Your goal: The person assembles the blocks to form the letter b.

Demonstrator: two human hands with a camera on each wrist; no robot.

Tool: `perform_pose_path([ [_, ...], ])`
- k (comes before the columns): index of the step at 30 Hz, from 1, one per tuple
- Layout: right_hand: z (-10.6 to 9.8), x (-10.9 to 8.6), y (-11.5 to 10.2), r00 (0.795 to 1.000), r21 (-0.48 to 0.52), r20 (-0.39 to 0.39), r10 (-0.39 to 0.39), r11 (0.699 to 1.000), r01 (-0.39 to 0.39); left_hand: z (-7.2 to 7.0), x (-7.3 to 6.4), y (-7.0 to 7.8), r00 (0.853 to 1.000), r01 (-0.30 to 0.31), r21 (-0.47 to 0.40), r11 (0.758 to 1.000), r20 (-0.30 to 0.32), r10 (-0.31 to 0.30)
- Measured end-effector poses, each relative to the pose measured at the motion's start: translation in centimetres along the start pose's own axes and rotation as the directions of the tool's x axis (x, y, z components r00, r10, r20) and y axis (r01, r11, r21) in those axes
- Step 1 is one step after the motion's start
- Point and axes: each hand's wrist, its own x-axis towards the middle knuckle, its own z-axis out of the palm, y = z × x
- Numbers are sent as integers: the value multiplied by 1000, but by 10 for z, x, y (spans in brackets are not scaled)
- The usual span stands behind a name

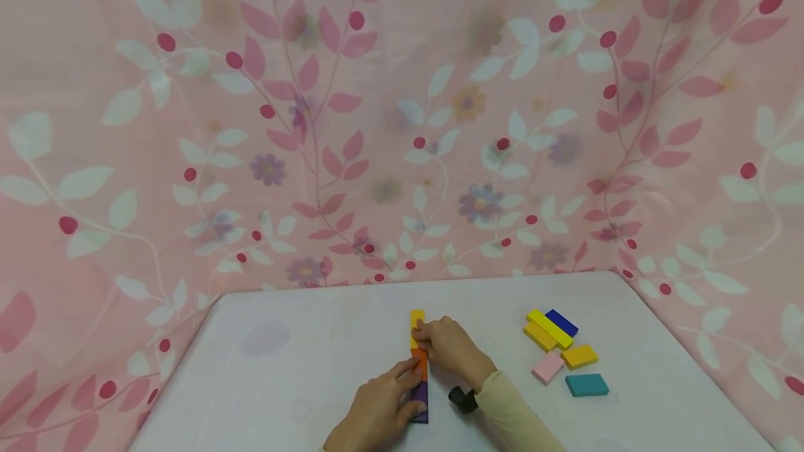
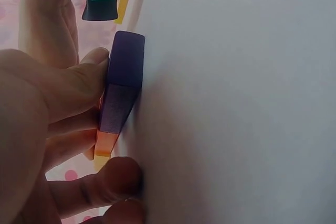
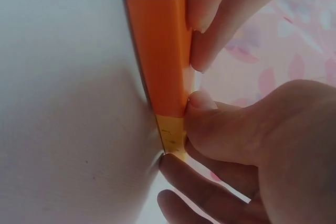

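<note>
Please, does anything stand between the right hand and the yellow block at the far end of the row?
Nothing visible does: the right hand touches the yellow block. The loose blocks lie apart, to the right.

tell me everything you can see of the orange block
The orange block is smooth and oblong, like painted wood or plastic. It lies on the white table, end to end between a purple block and a yellow block. The left hand touches it; the right hand has its thumb by the yellow seam.
</note>
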Motion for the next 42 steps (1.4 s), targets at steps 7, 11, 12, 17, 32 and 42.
perform_pose_path([
  [7,-2,-5,-1,1000,5,27,4,1000,-4,-2,-2,3,999,13,-4,1000,31,-13],
  [11,-2,-6,-1,999,0,35,-11,1000,11,-6,-3,5,1000,6,30,1000,26,-7],
  [12,-2,-6,-2,999,-4,37,-10,1000,11,-7,-3,6,1000,7,36,999,27,-8],
  [17,-3,-9,-5,999,0,39,-7,1000,7,-11,-3,9,998,22,46,999,57,-25],
  [32,-1,-14,3,999,63,8,-31,998,31,-9,-2,11,998,27,57,998,62,-31],
  [42,-2,-12,8,999,83,10,-39,996,38,-10,-2,10,997,36,46,998,68,-39],
])
